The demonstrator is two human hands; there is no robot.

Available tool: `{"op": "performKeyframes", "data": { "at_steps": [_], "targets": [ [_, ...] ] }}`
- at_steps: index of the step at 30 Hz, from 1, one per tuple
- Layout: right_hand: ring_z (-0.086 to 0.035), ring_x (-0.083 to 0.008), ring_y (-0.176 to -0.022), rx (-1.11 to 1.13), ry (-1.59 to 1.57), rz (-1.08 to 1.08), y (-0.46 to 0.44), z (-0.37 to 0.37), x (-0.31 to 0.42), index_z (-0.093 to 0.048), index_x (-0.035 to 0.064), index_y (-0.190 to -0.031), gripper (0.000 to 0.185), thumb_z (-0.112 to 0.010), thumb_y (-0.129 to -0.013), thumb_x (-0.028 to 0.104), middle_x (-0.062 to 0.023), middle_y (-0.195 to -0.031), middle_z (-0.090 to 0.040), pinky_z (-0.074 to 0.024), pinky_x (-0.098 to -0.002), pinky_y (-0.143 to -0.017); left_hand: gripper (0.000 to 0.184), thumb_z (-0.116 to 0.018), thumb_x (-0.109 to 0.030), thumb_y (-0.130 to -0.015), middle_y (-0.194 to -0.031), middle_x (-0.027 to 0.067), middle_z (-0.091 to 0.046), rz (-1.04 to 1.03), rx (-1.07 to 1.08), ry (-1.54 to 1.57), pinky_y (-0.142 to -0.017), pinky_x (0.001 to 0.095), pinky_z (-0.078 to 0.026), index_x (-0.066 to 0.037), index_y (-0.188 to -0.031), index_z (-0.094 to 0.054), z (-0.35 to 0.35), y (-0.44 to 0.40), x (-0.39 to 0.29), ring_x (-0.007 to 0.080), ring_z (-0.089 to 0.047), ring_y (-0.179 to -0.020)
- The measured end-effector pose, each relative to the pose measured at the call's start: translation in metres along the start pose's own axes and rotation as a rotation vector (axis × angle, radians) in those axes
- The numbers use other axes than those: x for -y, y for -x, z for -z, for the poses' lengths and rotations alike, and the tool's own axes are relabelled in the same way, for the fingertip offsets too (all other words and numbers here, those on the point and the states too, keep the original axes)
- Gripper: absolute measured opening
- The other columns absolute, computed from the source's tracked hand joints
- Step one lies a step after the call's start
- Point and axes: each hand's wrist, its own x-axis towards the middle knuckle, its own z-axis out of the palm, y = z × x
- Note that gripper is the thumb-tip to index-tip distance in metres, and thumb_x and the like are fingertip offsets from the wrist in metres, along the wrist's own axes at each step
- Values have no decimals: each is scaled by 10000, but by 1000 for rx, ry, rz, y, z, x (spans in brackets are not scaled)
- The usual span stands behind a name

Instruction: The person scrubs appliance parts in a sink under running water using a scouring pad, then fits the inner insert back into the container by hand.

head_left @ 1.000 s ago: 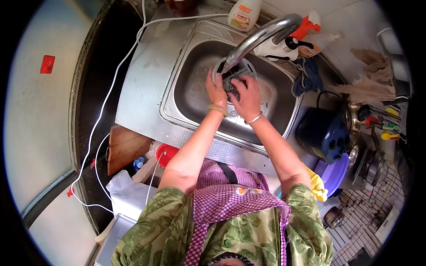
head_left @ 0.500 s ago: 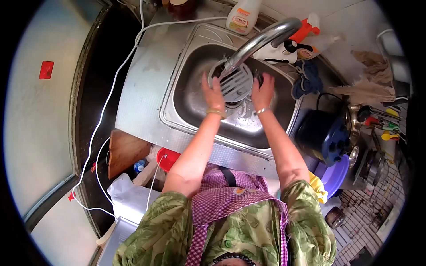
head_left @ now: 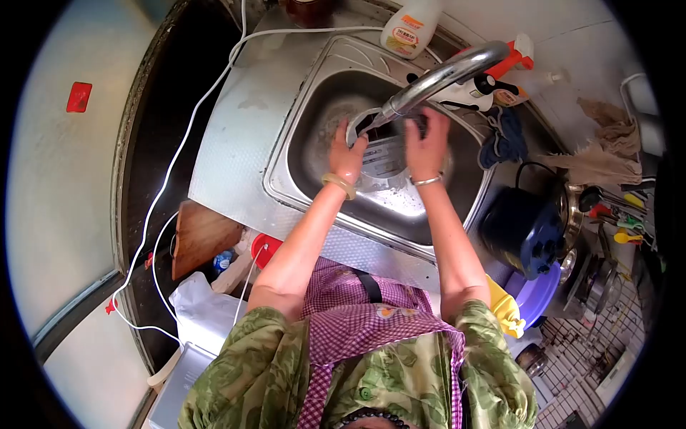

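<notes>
One slotted grey disc (head_left: 384,160), rim pinched in left hand (head_left: 346,156); right hand (head_left: 427,149) blurred, grip cannot be told.

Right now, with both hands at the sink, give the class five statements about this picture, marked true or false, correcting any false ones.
1. The left hand grips the rim of the slotted disc. True.
2. The right hand rests on the metal counter. False: the right hand is over the sink.
3. The tap arches over the sink. True.
4. The apron is plain yellow. False: the apron is purple-and-white checked.
5. The purple basin is outside the sink. True.
</notes>
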Motion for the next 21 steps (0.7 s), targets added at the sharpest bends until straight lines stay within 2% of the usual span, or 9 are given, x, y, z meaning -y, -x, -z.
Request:
{"op": "performKeyframes", "data": {
  "at_steps": [2,4,7,8,12,15,16,18,21],
  "targets": [
    [-568,-385,-1020,176,62,223,-1,-10,26,-617,39,-1104,317,-723,-818,124,-196,-1101,-575,-471,-447,-925,632,-677,-164,-859,-1312,296,-595,-129,-55,-50,-1051,418,-444,-7,-1440,-484,-11,7,8,416,-584,-1219],
    [-569,-391,-1031,391,162,434,-5,-23,40,-631,54,-1095,314,-721,-799,104,-193,-1091,-584,-474,-453,-931,631,-673,-160,-862,-1304,290,-601,-29,-105,-13,-1047,419,-446,-18,-1446,-482,-19,8,19,413,-588,-1211],
    [-566,-378,-1076,305,53,8,-28,-27,-9,-658,100,-1146,351,-718,-801,117,-188,-1111,-599,-466,-466,-955,588,-661,-156,-876,-1290,286,-606,-7,-103,57,-1033,426,-452,6,-1417,-496,-10,15,-3,407,-593,-1198],
    [-569,-373,-1068,246,27,-35,-25,-25,-10,-671,91,-1118,339,-730,-791,158,-188,-1134,-600,-472,-479,-940,571,-658,-158,-885,-1286,286,-607,-3,-93,49,-1029,429,-454,13,-1408,-502,-13,12,-4,406,-594,-1197],
    [-610,-405,-1031,462,229,327,-6,-27,49,-658,55,-1166,388,-714,-801,175,-228,-1117,-610,-505,-467,-908,520,-648,-151,-914,-1292,288,-603,108,-73,104,-1021,446,-459,11,-1391,-518,-33,1,37,406,-592,-1199],
    [-600,-408,-1030,340,218,117,-31,-42,2,-655,59,-1147,372,-726,-806,192,-218,-1124,-602,-503,-476,-891,536,-648,-151,-917,-1337,276,-585,114,-59,-23,-1043,424,-443,0,-1413,-509,-12,11,-7,384,-589,-1217],
    [-601,-385,-976,258,43,-140,-44,-30,-9,-661,105,-1165,377,-732,-808,199,-182,-1071,-598,-494,-463,-878,546,-653,-160,-919,-1346,270,-582,114,-54,34,-1050,415,-437,-1,-1420,-504,-12,14,-8,376,-585,-1225],
    [-593,-381,-975,266,91,12,-31,-5,-1,-655,113,-1173,382,-735,-809,194,-167,-1070,-598,-496,-461,-870,584,-668,-209,-929,-1356,251,-581,126,-59,225,-1073,386,-412,-2,-1444,-487,-25,7,18,343,-564,-1257],
    [-563,-380,-999,271,272,263,1,19,18,-654,106,-1176,390,-741,-805,193,-167,-1073,-590,-485,-470,-881,597,-670,-241,-936,-1369,245,-575,128,-81,259,-1089,384,-393,7,-1446,-482,-29,8,18,336,-542,-1285]
  ]
}}
